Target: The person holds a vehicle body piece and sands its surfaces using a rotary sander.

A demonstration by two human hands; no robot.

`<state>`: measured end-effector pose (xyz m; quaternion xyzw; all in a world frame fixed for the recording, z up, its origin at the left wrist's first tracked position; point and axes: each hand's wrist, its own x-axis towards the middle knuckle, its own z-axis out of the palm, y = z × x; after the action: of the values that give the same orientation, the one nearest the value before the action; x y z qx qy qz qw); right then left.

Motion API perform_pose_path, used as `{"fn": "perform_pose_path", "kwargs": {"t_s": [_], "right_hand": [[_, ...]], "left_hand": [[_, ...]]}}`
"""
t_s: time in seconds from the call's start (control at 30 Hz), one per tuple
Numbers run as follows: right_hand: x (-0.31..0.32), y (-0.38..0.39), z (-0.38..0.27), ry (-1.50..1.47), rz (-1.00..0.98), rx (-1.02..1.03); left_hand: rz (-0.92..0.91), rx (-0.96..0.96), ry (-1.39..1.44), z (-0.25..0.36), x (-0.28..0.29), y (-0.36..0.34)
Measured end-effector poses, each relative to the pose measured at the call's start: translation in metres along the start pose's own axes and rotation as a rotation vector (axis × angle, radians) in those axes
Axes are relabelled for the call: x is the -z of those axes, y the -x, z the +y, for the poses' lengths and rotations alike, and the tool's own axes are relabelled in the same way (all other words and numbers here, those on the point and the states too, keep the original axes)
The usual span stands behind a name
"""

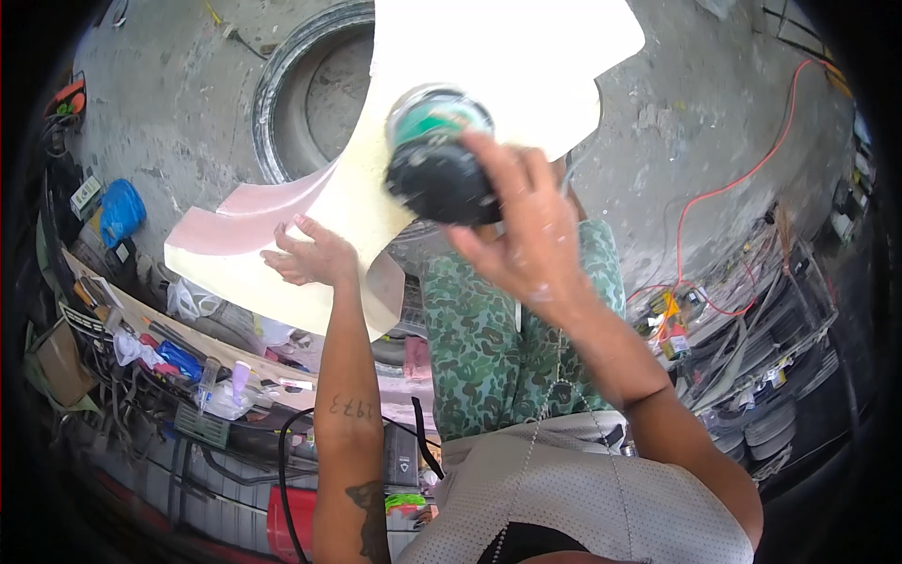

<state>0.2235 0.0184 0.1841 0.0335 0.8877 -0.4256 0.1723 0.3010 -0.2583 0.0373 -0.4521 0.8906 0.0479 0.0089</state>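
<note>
A large cream-white car body panel (526, 56), shaped like a fender, stretches across the upper middle, with a pinkish, curved section at its lower left. On its surface sits a power sander (442, 179) with a black rounded top and a green part, slightly blurred. My right hand (526, 216) is wrapped around the sander's right side, with whitish dust on the skin. Lower left, my left hand (315, 256) lies on the panel near the pinkish section, fingers apart and holding nothing. The sander's underside is hidden.
A tyre (268, 103) lies on the grey concrete floor (695, 141) behind the panel. An orange cord (728, 186) runs along the right. Cluttered tools and parts line the left, including a blue bag (122, 212). A black rack (789, 324) stands at right.
</note>
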Motion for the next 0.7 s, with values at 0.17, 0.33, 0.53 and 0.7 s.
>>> {"fn": "perform_pose_path", "kwargs": {"t_s": [0.17, 0.33, 0.53, 0.7], "right_hand": [[0.039, -0.053, 0.007, 0.299, 0.025, 0.298], [0.037, -0.087, 0.012, 0.308, 0.410, 0.134], [0.027, -0.053, -0.013, 0.325, -0.087, 0.243], [0.037, -0.078, -0.007, 0.406, 0.435, 0.111]], "left_hand": [[0.001, -0.009, -0.004, 0.001, -0.002, -0.001], [0.004, -0.028, -0.031, -0.004, -0.003, -0.002], [0.015, -0.034, 0.002, -0.001, -0.004, -0.002], [0.015, -0.039, 0.013, -0.007, -0.005, -0.002]]}}
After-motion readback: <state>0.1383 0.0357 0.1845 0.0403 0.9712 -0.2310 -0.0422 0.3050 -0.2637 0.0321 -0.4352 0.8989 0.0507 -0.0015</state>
